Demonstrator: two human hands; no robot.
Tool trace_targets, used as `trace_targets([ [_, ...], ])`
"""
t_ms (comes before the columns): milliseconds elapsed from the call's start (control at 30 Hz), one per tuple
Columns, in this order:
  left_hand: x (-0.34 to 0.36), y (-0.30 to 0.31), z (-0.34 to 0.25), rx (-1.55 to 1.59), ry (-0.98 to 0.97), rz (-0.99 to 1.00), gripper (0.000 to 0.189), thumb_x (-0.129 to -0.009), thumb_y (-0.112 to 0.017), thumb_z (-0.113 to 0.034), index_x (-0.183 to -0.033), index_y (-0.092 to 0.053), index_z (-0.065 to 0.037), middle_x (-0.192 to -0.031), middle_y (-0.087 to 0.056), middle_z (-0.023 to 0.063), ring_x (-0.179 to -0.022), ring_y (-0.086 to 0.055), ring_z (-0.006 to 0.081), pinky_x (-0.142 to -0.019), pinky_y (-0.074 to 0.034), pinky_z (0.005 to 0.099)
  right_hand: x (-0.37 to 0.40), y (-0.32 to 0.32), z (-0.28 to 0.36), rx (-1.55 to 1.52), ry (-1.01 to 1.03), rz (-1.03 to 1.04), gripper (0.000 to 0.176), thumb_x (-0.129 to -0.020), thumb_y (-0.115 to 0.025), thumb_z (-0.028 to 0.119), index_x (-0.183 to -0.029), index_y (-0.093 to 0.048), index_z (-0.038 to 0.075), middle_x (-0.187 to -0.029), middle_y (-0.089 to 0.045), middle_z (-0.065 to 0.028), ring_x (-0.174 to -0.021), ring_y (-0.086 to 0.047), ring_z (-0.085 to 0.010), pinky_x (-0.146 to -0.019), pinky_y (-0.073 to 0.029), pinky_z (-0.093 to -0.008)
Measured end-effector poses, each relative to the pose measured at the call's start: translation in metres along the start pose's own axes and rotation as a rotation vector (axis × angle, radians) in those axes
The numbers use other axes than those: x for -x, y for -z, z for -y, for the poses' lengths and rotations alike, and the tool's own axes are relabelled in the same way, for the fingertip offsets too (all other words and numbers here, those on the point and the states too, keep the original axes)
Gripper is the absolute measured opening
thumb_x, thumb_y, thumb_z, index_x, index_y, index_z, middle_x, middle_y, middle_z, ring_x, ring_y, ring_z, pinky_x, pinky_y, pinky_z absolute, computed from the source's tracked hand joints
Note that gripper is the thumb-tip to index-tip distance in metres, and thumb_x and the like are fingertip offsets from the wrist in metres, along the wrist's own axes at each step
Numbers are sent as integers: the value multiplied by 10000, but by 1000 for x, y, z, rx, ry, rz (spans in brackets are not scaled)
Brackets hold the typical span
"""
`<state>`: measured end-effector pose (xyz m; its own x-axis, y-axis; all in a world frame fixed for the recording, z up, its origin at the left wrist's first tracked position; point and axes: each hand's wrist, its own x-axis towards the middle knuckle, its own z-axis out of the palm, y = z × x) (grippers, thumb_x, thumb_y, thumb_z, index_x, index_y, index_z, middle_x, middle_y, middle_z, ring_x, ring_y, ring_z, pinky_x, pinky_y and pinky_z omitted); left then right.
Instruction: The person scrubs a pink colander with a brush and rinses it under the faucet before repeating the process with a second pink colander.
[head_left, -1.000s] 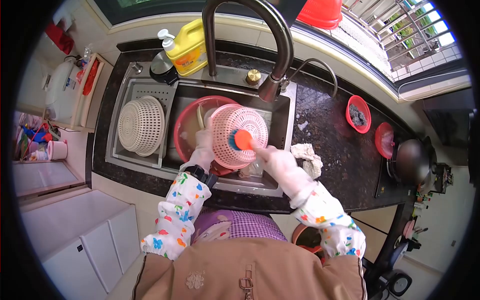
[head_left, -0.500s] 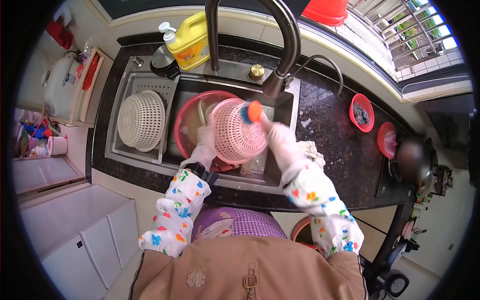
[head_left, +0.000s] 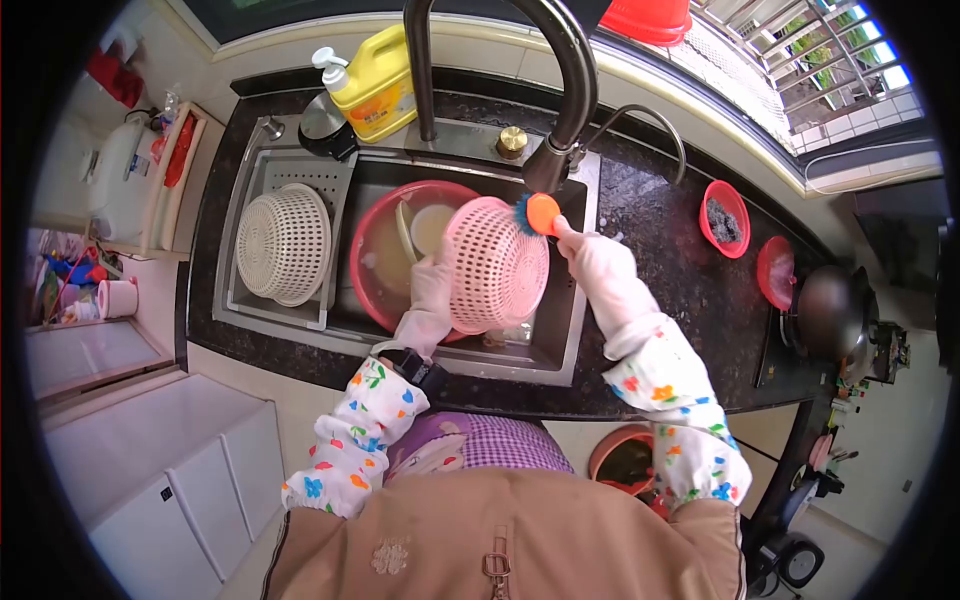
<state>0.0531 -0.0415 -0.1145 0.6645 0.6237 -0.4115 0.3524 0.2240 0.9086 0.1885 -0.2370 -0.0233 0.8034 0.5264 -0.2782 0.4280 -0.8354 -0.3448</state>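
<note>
My left hand, gloved, grips the near-left rim of a pink colander that is tilted on its side over the sink. In my gloved right hand is an orange scrub brush, its blue bristles against the colander's upper right side. Behind the colander sits a red basin of cloudy water, with a pale bowl and another light curved piece in it. The colander hides the basin's right part.
A white colander lies upside down on the drainboard at left. Behind the sink stand a yellow soap jug and the dark faucet. Two red bowls and a wok are on the right.
The colander has shifted right and turned in my left hand. My right hand has moved right with the brush, from the colander's face to its edge. More of the pale bowl shows.
</note>
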Motion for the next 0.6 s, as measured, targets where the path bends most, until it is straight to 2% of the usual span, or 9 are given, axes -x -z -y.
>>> trace_targets([
  [33, 9, 1, -12, 71, 29, 35, 566, -923, -519, -534, -949, -672, 10, -725, -648, 29, -616, -576, 92, -577, -475, 258, 8, 2, -1, -2, -2, 4, 327, -976, -465, 368, -886, -658, 120, -600, -560, -98, -518, -563, -270, -491, -425, -351],
  [133, 27, 1, -41, 152, 53, 106, 550, -943, -502, -510, -1026, -659, 10, -788, -659, 38, -690, -579, 93, -646, -491, 258, 28, 16, 5, 248, 252, -306, 406, -982, -442, 418, -791, -613, 103, -579, -527, -81, -472, -514, -226, -459, -392, -334],
  [200, 42, -2, -61, 215, -54, 98, 563, -964, -472, -489, -1022, -652, 41, -841, -659, 46, -748, -575, 106, -689, -475, 279, 29, 35, 13, 15, 73, -121, 292, -967, -478, 378, -916, -664, 158, -595, -552, -94, -493, -554, -240, -477, -426, -350],
  [267, 40, 3, -61, 101, -125, 85, 457, -984, -475, -412, -965, -667, 2, -844, -667, 81, -726, -592, 144, -675, -483, 276, 32, 34, 10, -73, -2, -66, 266, -949, -510, 391, -983, -670, 181, -591, -549, -89, -504, -571, -229, -504, -457, -349],
  [333, 32, 10, -52, -112, -518, 68, 376, -972, -515, -358, -948, -676, -18, -767, -654, 139, -652, -614, 235, -617, -480, 326, 46, 29, 13, 228, 296, -378, 382, -945, -503, 465, -895, -670, 126, -565, -518, -55, -493, -548, -189, -504, -456, -320],
  [367, 28, 11, -47, -116, -518, 66, 376, -972, -515, -358, -948, -676, -18, -767, -654, 139, -652, -614, 235, -617, -480, 326, 54, 27, 16, -25, 158, -268, 368, -939, -519, 456, -894, -672, 124, -577, -526, -62, -502, -554, -193, -507, -458, -324],
  [433, 23, 12, -47, -471, -607, -106, 315, -948, -551, -311, -858, -670, -33, -704, -607, 185, -606, -596, 355, -549, -461, 391, 77, 34, 49, 28, 164, -158, 246, -909, -578, 292, -1129, -656, 214, -632, -568, -103, -566, -599, -245, -528, -474, -366],
  [500, 20, 11, -48, -439, -673, -108, 315, -937, -564, -306, -803, -651, -34, -681, -598, 183, -596, -585, 378, -527, -451, 412, 76, -5, 61, 83, -18, 30, 380, -894, -580, 226, -1271, -565, 268, -632, -524, -81, -564, -561, -241, -537, -467, -354],
  [600, 29, 23, -64, -486, -807, -5, 328, -923, -583, -300, -732, -628, -37, -661, -596, 175, -588, -581, 386, -507, -441, 426, 78, 13, 54, 35, 221, -144, 395, -898, -560, 172, -1284, -551, 257, -634, -488, -62, -543, -536, -212, -514, -450, -332],
])
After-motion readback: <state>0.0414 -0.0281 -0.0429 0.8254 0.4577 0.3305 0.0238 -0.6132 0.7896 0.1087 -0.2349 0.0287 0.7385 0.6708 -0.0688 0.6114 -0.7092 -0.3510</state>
